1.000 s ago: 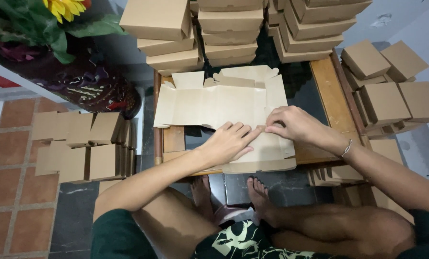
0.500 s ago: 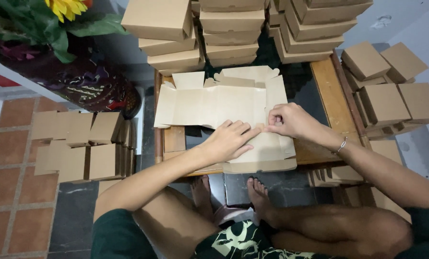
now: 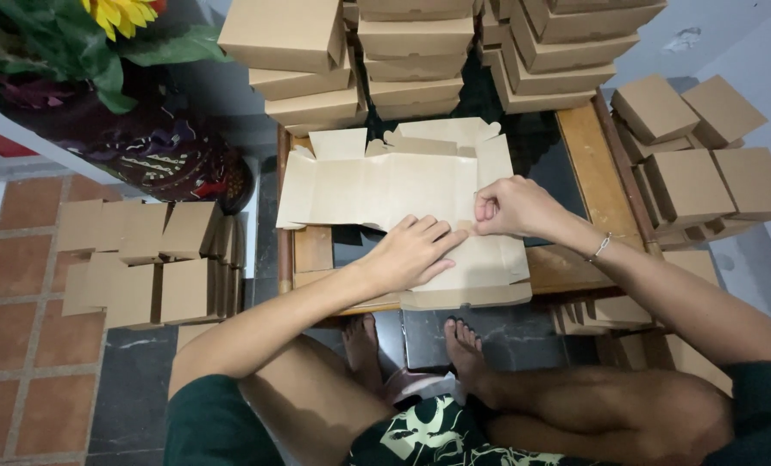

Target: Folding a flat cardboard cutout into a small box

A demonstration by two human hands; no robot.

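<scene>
A flat, unfolded brown cardboard box blank (image 3: 385, 185) lies on a low wooden table (image 3: 588, 147) in front of me. My left hand (image 3: 413, 253) presses flat on the near panel of the blank, fingers spread. My right hand (image 3: 510, 207) pinches a side flap of the blank at its right edge, thumb and fingers closed on the cardboard. A thin bracelet sits on my right wrist.
Stacks of folded brown boxes (image 3: 420, 52) stand at the table's far side. More finished boxes (image 3: 705, 164) pile on the right. Flat blanks (image 3: 144, 259) lie on the floor at left. A dark vase with a sunflower (image 3: 118, 112) stands at upper left. My bare feet rest below the table.
My right hand has shifted slightly along the right flap and closed its pinch on it. My left hand stays pressed on the near panel.
</scene>
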